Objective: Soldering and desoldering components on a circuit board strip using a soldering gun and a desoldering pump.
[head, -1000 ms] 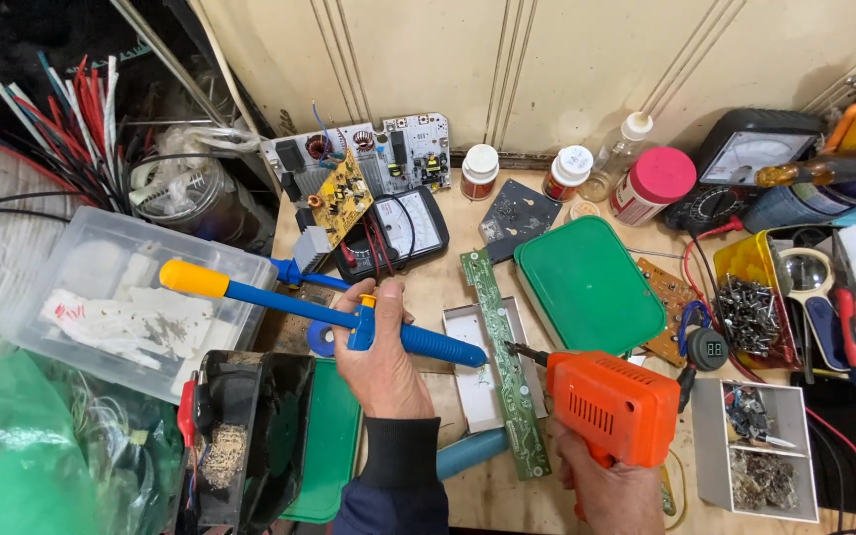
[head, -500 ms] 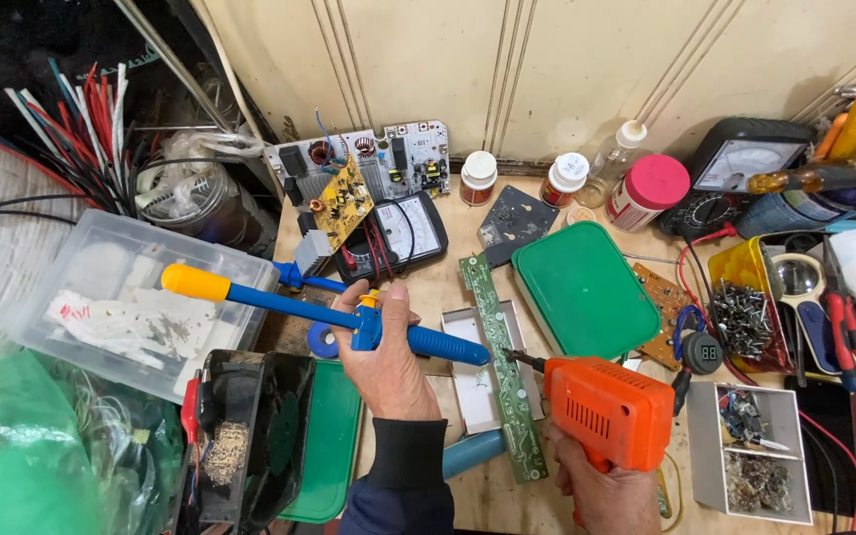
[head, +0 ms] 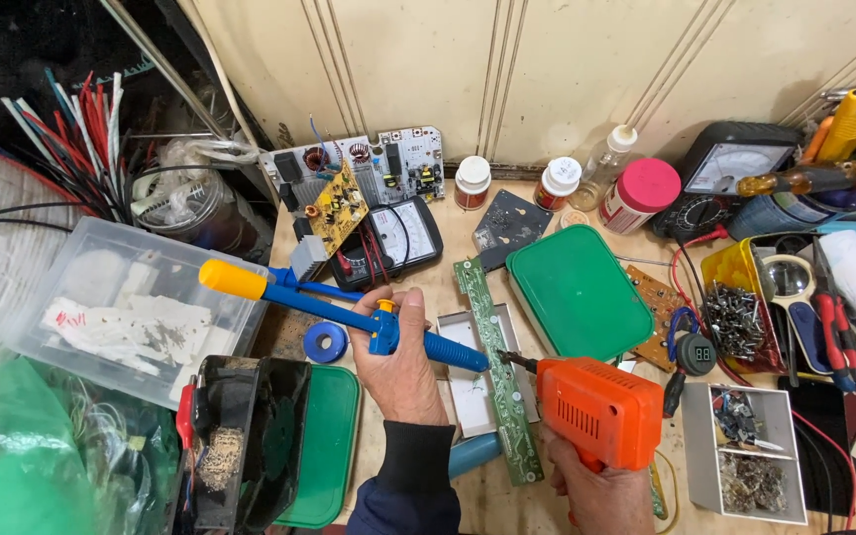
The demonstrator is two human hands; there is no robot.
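My left hand (head: 403, 352) grips a blue desoldering pump (head: 349, 315) with a yellow plunger knob, held level above the bench, its nozzle pointing right. My right hand (head: 601, 490) holds an orange pistol-shaped soldering gun (head: 596, 408). Its dark tip rests at a long narrow green circuit board (head: 495, 367) that lies lengthwise over a small white open box (head: 466, 391). The pump's nozzle ends right beside the gun's tip, over the same spot on the board.
A green lidded box (head: 577, 292) lies right of the board. Behind stand analog meters (head: 393, 236), loose circuit boards (head: 369, 168), small jars (head: 473, 181) and a pink-capped jar (head: 641, 193). A clear plastic tub (head: 121, 307) sits left; screw trays (head: 750, 451) and hand tools crowd the right.
Both hands and their tools hold nearly the same pose; the view has only shifted slightly.
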